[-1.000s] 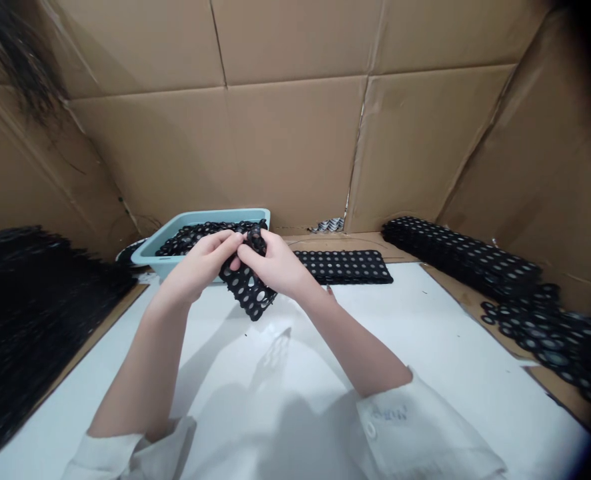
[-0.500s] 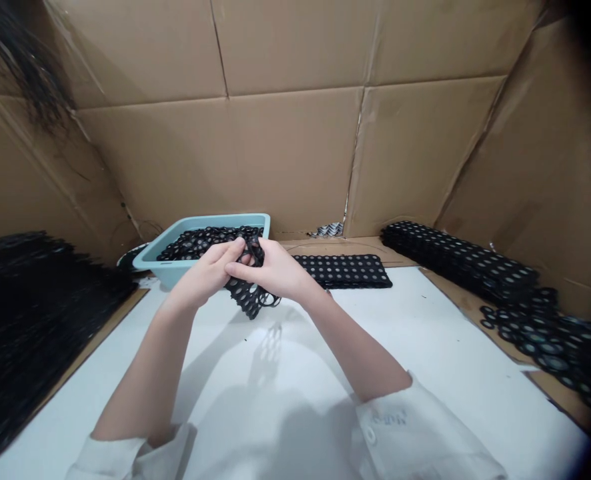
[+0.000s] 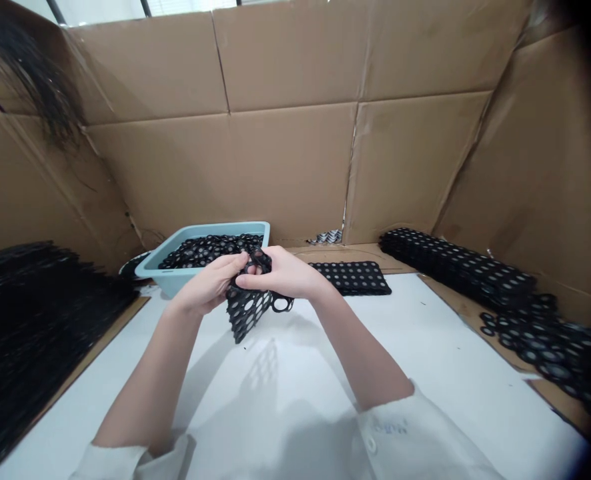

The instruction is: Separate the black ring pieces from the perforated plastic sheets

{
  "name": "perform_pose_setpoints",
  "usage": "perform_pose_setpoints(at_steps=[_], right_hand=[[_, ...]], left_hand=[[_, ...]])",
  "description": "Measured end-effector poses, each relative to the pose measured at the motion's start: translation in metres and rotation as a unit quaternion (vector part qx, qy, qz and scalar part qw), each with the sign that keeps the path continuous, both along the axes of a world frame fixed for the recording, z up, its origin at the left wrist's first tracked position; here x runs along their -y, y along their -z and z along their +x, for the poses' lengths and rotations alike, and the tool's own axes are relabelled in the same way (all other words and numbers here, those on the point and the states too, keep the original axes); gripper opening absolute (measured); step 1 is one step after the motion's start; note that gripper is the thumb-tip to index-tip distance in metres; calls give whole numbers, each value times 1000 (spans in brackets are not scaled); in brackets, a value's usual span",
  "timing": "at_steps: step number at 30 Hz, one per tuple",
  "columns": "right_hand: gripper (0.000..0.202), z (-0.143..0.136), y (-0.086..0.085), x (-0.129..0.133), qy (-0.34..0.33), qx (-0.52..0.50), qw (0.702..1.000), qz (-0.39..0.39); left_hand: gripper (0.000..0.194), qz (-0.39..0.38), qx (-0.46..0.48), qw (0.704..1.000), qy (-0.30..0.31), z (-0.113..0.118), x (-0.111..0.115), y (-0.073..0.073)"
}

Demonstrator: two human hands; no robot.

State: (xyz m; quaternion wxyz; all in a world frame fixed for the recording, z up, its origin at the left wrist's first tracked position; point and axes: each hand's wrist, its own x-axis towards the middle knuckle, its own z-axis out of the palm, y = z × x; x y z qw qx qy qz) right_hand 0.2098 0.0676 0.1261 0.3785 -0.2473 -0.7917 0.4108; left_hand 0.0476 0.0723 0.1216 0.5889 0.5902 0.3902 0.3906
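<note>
Both my hands meet above the white table, near the front right corner of a light-blue basin. My left hand (image 3: 214, 282) pinches the upper edge of a black perforated sheet (image 3: 245, 312), which hangs below the fingers. Close against it, my right hand (image 3: 281, 273) is closed on the same black material, thumb pointing left. A loop of black rings (image 3: 282, 304) dangles under my right palm. The blue basin (image 3: 150, 267) holds many black ringed pieces (image 3: 203, 250). Exactly how the fingertips grip is partly hidden by the bunched material.
Flat black perforated sheets (image 3: 353, 277) lie behind my right hand. A long black stack (image 3: 455, 263) and loose ringed pieces (image 3: 550, 353) are at the right. A dark pile (image 3: 40, 320) fills the left side. Cardboard walls (image 3: 290, 173) surround the white table (image 3: 375, 347).
The view has tipped slightly upward. The black sheet hangs lower and shows more of its length, and the ring loop has swung right. Both hands keep their hold.
</note>
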Motion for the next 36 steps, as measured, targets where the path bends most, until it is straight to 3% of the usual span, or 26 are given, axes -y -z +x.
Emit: perform_pose_setpoints(at_steps=[4, 7, 10, 14, 20, 25, 28, 32, 36], right_hand=[[23, 8, -4, 2, -38, 15, 999, 8], [21, 8, -3, 1, 23, -4, 999, 31], [18, 0, 1, -3, 84, -51, 995, 20], [17, -9, 8, -9, 87, -64, 994, -15], [20, -16, 13, -8, 82, -117, 988, -56], [18, -16, 6, 4, 56, -178, 979, -88], [18, -16, 3, 6, 83, -195, 975, -73], [16, -17, 4, 0, 133, -173, 975, -37], [14, -19, 8, -4, 122, -141, 981, -43]], left_hand=[[31, 2, 39, 999, 26, -17, -8, -4], [30, 74, -23, 996, -44, -25, -8, -10], [32, 125, -129, 980, -90, -20, -2, -12], [34, 204, -231, 947, -97, -5, 7, -8], [31, 295, -245, 915, -127, 4, 10, -6], [53, 196, -203, 957, -68, 2, 12, -2], [62, 198, -185, 962, -21, 2, 16, -1], [46, 239, -225, 942, -67, 7, 20, -5], [38, 230, -228, 943, -78, 9, 21, -9]])
